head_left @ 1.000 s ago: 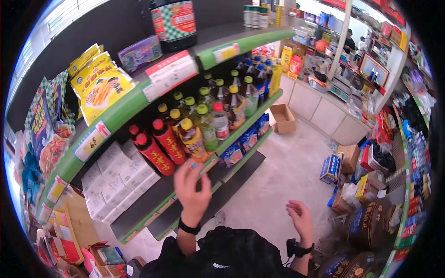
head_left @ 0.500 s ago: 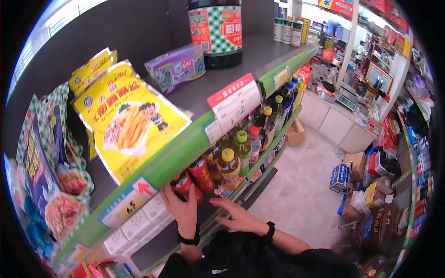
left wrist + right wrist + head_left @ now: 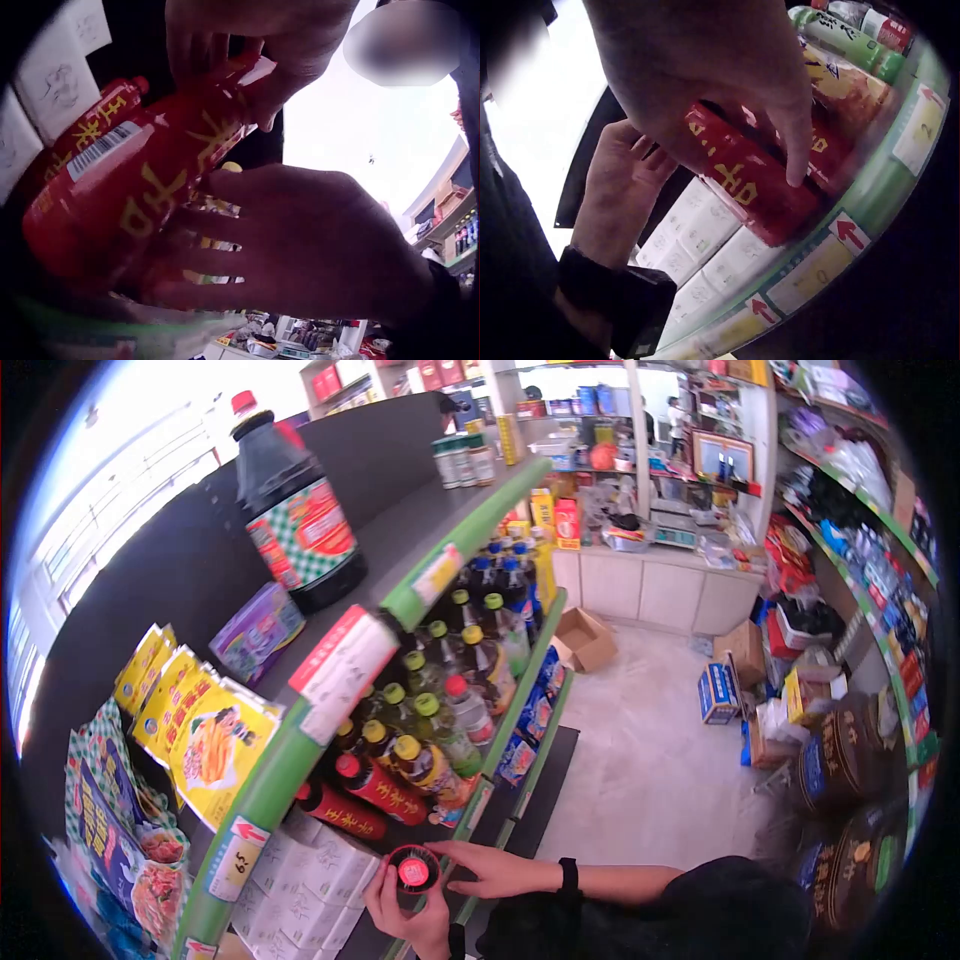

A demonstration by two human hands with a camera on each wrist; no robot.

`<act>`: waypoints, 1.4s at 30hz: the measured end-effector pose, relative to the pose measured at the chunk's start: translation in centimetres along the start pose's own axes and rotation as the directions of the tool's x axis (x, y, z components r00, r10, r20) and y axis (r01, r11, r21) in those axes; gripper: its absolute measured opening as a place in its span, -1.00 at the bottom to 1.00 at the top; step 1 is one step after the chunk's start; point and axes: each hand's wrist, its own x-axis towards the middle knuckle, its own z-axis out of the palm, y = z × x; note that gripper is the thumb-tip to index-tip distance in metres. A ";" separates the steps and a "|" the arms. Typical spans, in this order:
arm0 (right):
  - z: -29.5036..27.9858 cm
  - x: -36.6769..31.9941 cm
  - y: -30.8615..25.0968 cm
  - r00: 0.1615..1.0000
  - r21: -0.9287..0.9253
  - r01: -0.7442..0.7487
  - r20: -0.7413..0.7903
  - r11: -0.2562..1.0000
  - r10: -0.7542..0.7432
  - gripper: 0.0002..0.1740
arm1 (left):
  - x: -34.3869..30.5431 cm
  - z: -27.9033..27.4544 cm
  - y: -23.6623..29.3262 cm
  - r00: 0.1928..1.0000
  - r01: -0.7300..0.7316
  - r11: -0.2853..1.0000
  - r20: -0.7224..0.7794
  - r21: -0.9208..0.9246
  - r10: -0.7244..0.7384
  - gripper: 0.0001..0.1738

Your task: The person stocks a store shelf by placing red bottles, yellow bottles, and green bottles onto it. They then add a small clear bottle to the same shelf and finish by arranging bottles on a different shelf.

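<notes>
A red plastic drink bottle with yellow lettering is seen from its capped end in the head view, at the shelf's front edge. My left hand grips it, with thumb and fingers bent round its upper part. From the other side, the straight fingers of my right hand touch it. A white barcode label marks the bottle's red side in the left wrist view. Two more red bottles stand just behind it on the shelf, left of a yellow-capped bottle.
Stacked white boxes fill the shelf on the left. Green and clear drink bottles line it to the right. Above, the green shelf edge carries price labels, with yellow food packets behind. A cardboard box sits on the pale floor.
A red bottle has come off the row toward me, into my left hand. My right hand has moved in from the right to meet it. The head view has shifted back from the shelf.
</notes>
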 end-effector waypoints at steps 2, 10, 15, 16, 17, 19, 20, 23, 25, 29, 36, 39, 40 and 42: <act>-0.3 -2.3 -0.6 1.000 -0.029 0.026 -0.015 0.999 -0.026 -0.17 | -0.8 -0.6 1.6 0.999 0.034 0.998 0.021 -0.059 -0.033 -0.19; -5.4 -17.3 -5.5 0.971 0.073 -0.225 -0.064 0.972 0.229 -0.22 | -6.4 1.1 14.2 0.915 0.158 0.851 0.398 -0.502 0.065 -0.22; -6.9 -31.9 -5.7 0.909 0.036 -0.298 -0.295 0.954 0.295 -0.23 | -11.3 3.8 22.8 0.744 0.359 0.711 0.645 -0.604 0.173 -0.30; -7.2 -34.7 -7.0 0.865 0.065 -0.372 -0.339 0.926 0.371 -0.24 | -12.2 4.6 24.4 0.705 0.356 0.692 0.667 -0.628 0.242 -0.30; -7.0 -37.5 -7.6 0.832 0.070 -0.395 -0.395 0.916 0.388 -0.24 | -13.2 5.3 25.9 0.660 0.355 0.671 0.683 -0.651 0.313 -0.31; -6.3 -42.7 -8.9 0.759 0.082 -0.438 -0.500 0.895 0.418 -0.25 | -15.1 6.4 29.1 0.557 0.355 0.620 0.691 -0.700 0.461 -0.33; -5.9 -44.9 -10.3 0.702 0.104 -0.441 -0.579 0.891 0.415 -0.24 | -15.8 6.8 31.1 0.506 0.353 0.594 0.682 -0.723 0.529 -0.34; -4.5 -50.3 -13.8 0.540 0.119 -0.461 -0.749 0.879 0.384 -0.23 | -17.5 7.0 37.2 0.364 0.378 0.509 0.630 -0.773 0.686 -0.40; -2.7 -53.3 -14.5 0.425 0.099 -0.516 -0.833 0.851 0.355 -0.22 | -18.8 7.5 40.5 0.306 0.401 0.378 0.511 -0.835 0.804 -0.41; -0.1 -57.5 -15.9 0.202 0.170 -0.589 -0.916 0.790 0.347 -0.24 | -22.5 9.0 44.5 0.183 0.488 0.240 0.367 -0.839 0.912 -0.44; 1.0 -62.5 -20.2 -0.232 0.303 -0.591 -0.952 0.748 0.201 -0.23 | -28.4 14.0 53.0 -0.038 0.636 -0.046 -0.091 -0.770 0.995 -0.31; 0.0 -65.7 -22.0 -0.365 0.252 -0.585 -0.931 0.771 0.026 -0.23 | -28.9 14.4 59.9 -0.051 0.665 -0.154 -0.250 -0.730 0.967 -0.32; -0.6 -67.2 -22.7 -0.408 0.305 -0.501 -0.909 0.810 0.090 -0.23 | -29.1 14.6 61.9 -0.040 0.664 -0.189 -0.287 -0.723 0.957 -0.33; -3.4 -69.7 -26.1 -0.367 0.159 -0.535 -0.928 0.830 -0.059 -0.21 | -29.3 15.0 66.0 0.090 0.605 -0.343 -0.366 -0.718 0.926 -0.30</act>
